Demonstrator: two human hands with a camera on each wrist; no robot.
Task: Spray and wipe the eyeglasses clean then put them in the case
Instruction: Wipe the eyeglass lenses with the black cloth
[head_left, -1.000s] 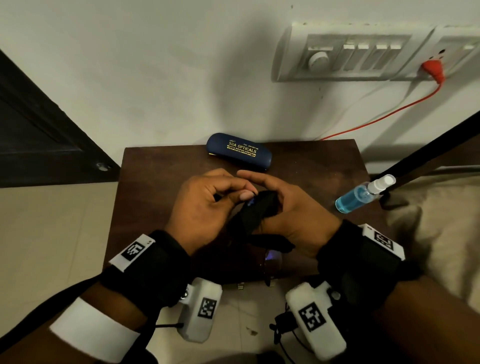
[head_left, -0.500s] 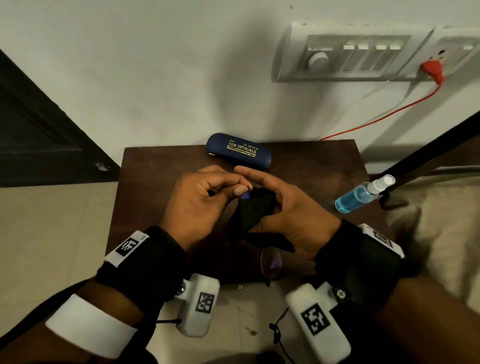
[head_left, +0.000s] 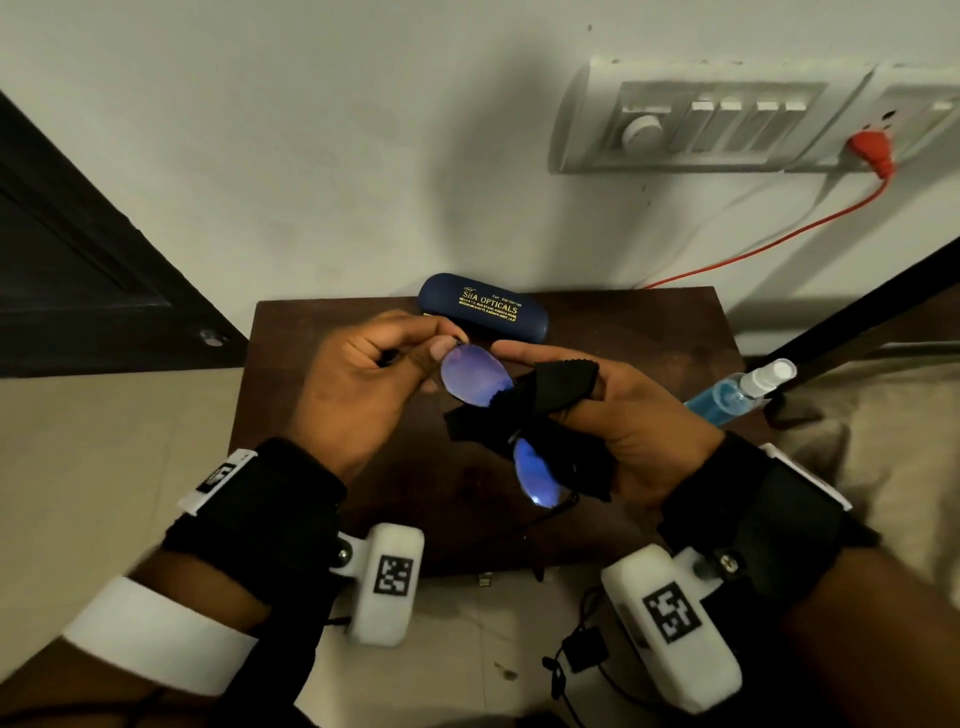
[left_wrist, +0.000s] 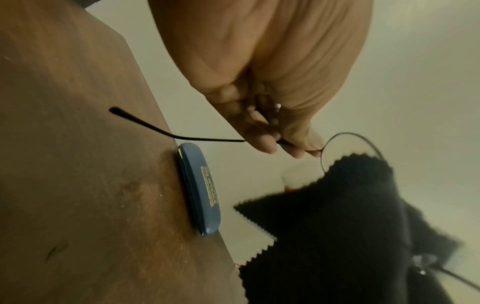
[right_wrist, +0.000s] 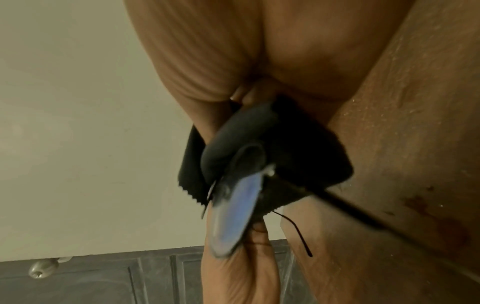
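Pinching the hinge corner of the eyeglasses (head_left: 470, 371) between thumb and fingertips, the left hand (head_left: 363, 395) holds the frame up over the table (head_left: 623, 332), with one temple arm sticking out free behind the fingers in the left wrist view. The right hand (head_left: 634, 421) grips the black cloth (head_left: 540, 410), its fingers curled round the folded fabric, which is bunched over the bridge and the inner edge of the near lens.

Half a second ago the cloth covered the far lens and the two hands were pressed close together; now the hands have drawn a little apart and that lens shows bare, glinting violet-blue, with the near lens also uncovered below the cloth. That reads as one wiping pass finished and the cloth shifting toward the bridge or the second lens, so the wiping stage looks well along but probably not over.

The blue case (head_left: 483, 306) lies shut at the back edge of the table, just beyond the left fingertips, so it must be opened before the glasses go in. The spray bottle (head_left: 737, 389) lies on its side at the table's right edge, untouched by either hand. A red cable (head_left: 779, 239) runs down from the wall socket
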